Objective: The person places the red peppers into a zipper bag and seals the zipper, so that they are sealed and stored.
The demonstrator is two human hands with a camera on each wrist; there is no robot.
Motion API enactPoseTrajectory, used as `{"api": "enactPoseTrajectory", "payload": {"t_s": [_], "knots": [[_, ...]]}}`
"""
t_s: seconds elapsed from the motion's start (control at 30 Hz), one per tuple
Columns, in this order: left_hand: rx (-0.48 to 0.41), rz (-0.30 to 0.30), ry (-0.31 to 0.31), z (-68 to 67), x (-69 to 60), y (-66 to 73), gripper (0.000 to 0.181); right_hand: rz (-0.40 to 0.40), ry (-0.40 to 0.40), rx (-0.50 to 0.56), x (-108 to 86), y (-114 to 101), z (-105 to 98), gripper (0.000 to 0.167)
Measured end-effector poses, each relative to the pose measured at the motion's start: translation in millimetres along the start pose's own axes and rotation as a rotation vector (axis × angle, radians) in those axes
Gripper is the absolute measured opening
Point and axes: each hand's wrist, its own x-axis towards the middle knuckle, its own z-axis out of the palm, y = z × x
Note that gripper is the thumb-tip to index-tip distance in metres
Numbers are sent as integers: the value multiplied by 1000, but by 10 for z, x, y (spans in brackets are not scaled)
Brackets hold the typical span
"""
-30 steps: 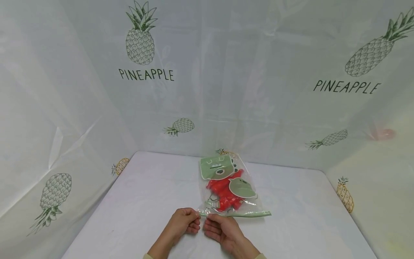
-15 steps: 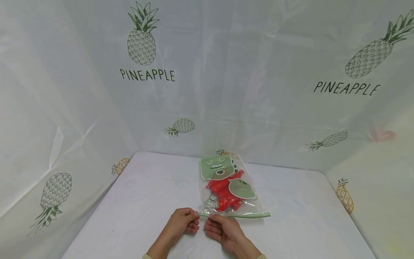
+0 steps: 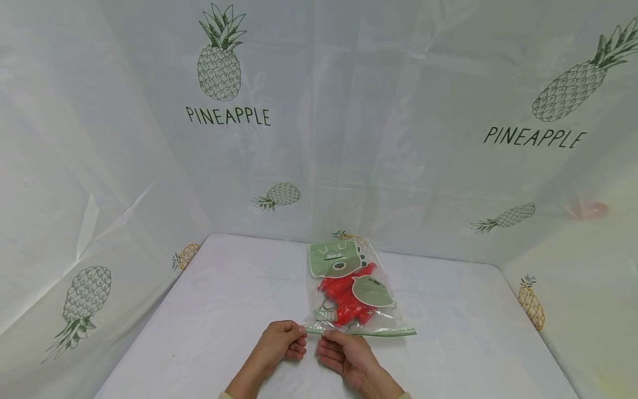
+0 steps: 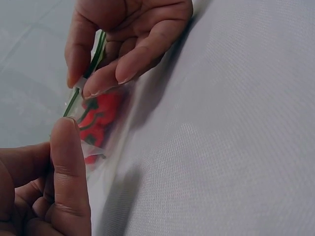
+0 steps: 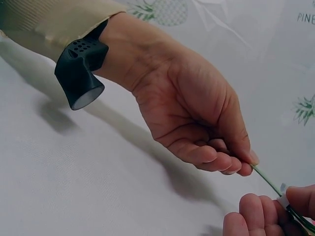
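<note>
A clear zip bag (image 3: pixel 370 293) printed with green cartoon monsters lies on the white table. Inside are red, glossy peppers (image 3: pixel 349 307); the left wrist view shows green stems on them. Its green zip strip (image 3: pixel 389 332) faces me. My left hand (image 3: pixel 280 343) pinches the strip's left end between thumb and fingers. Just to its right, my right hand (image 3: pixel 348 357) pinches the small white slider (image 5: pixel 283 200) on the strip, thumb on one side and fingers on the other. Thumb and fingers partly cover the slider.
White tabletop (image 3: pixel 209 310) surrounds the bag. Hanging cloth (image 3: pixel 349 138) with pineapple prints encloses the table at the back and both sides. A dark wrist camera (image 5: pixel 81 71) sits on my left wrist by the sleeve.
My right hand has shifted slightly right along the zip strip, and my left hand a touch left. The bag stays almost in place.
</note>
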Motion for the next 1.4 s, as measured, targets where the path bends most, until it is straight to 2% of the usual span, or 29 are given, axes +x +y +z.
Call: {"api": "enactPoseTrajectory", "payload": {"t_s": [1.4], "knots": [[-6, 1, 5, -31, 26, 12, 24, 21, 30, -25, -19, -110, -212, 25]]}}
